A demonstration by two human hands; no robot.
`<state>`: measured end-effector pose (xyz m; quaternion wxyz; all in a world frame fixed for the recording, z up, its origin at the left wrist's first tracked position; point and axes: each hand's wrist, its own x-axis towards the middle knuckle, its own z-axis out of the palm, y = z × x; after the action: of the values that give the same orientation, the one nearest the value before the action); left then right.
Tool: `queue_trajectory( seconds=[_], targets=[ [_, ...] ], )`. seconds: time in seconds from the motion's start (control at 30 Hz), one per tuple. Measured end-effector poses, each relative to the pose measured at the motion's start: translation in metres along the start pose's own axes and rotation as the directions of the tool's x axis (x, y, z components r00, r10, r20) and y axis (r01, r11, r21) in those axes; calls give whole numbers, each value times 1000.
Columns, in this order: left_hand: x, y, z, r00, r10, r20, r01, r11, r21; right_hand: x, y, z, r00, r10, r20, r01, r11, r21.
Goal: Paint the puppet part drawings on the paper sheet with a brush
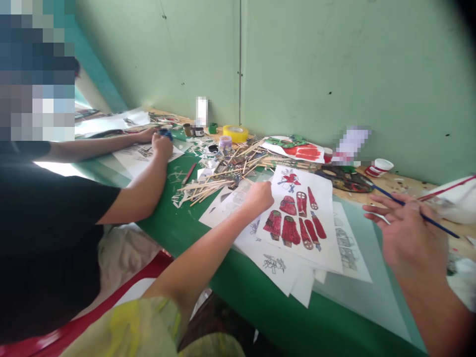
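Note:
My left hand is closed on the left edge of a white sheet of paper. Painted red shapes, several rows of them, cover much of that sheet. Under it lie more printed sheets with line drawings. A blue paintbrush is held in my right hand, which is raised over the right side of the table, its palm partly turned up. Behind the same hand runs a thin red stick; whether the fingers hold it too I cannot tell. A paint-stained palette lies beyond.
A green-topped table carries thin wooden sticks, paper scraps, yellow tape, small paint jars and a white-and-red paint pot. At left, a co-worker's hands hold a dark blue object over paper. A green wall stands behind.

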<state>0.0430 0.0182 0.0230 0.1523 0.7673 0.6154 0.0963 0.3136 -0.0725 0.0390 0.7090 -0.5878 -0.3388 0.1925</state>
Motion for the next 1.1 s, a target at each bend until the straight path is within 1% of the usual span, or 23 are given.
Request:
queue_trajectory(
  seconds=[0.1,0.13,0.17,0.23,0.3,0.37,0.5,0.57,0.67,0.77,0.87,0.93,1.0,1.1],
  targets=[
    [3,1,-7,1000,20,-6,-20,1000,14,-2,-8,-1,999,10,40,-14,995,102],
    [4,1,-9,999,43,-11,-42,999,17,-3,-11,-1,999,6,36,-10,993,119],
    [6,1,-11,998,68,-8,-68,997,21,-4,-14,-2,999,2,44,-9,989,146],
    [11,3,-14,987,163,15,-163,986,20,-7,-20,-2,1000,-9,28,3,981,196],
    [16,7,-16,961,270,59,-271,962,9,-10,-27,-2,1000,-27,11,24,972,233],
    [21,12,-17,930,348,121,-350,937,-2,-13,-33,-2,999,-46,18,40,960,277],
    [25,17,-22,871,418,259,-430,903,-7,-14,-43,-1,997,-58,54,38,949,312],
    [22,16,-25,852,439,286,-455,891,-13,-12,-45,-1,996,-25,83,-2,953,304],
    [16,8,-28,822,497,277,-505,862,-45,-9,-41,-3,982,36,187,-94,946,309],
    [11,4,-28,791,546,275,-552,832,-64,-8,-30,-8,949,39,312,-145,934,326],
    [9,5,-25,780,558,283,-565,822,-62,-11,-18,-15,917,56,395,-177,944,277],
    [9,8,-22,770,579,268,-581,810,-81,-14,-16,-19,901,53,430,-167,958,232],
    [9,9,-20,749,618,240,-609,784,-119,-14,-17,-23,894,24,446,-134,967,216],
    [9,9,-17,694,690,208,-661,724,-198,-11,-22,-28,897,0,442,-109,969,221]
  ],
)
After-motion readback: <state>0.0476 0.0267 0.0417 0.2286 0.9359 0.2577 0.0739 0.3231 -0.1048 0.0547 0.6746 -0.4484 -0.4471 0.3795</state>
